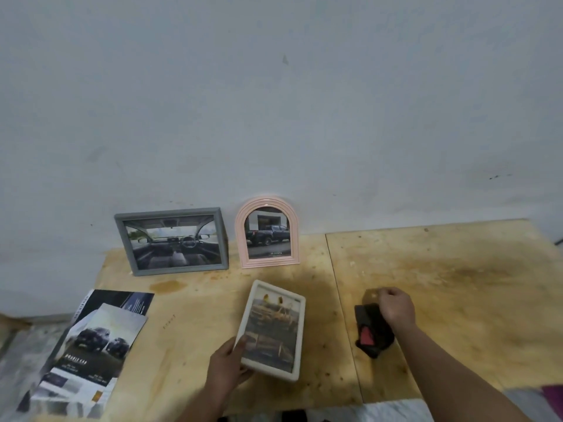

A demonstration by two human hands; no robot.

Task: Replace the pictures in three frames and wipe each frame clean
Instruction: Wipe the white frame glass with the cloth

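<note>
Frames number three. Grey frame [172,241] and pink arched frame [268,233] stand side by side, propped against the wall [274,102] at the far edge of the plywood table [441,269]. White frame [273,330] is tilted up, left hand [227,365] gripping its near left corner. Right hand [396,307] rests on one dark cloth [373,330], fingers curled onto it. Brochures [91,345] overhang the table's left edge. Open board lies right of the cloth.
</note>
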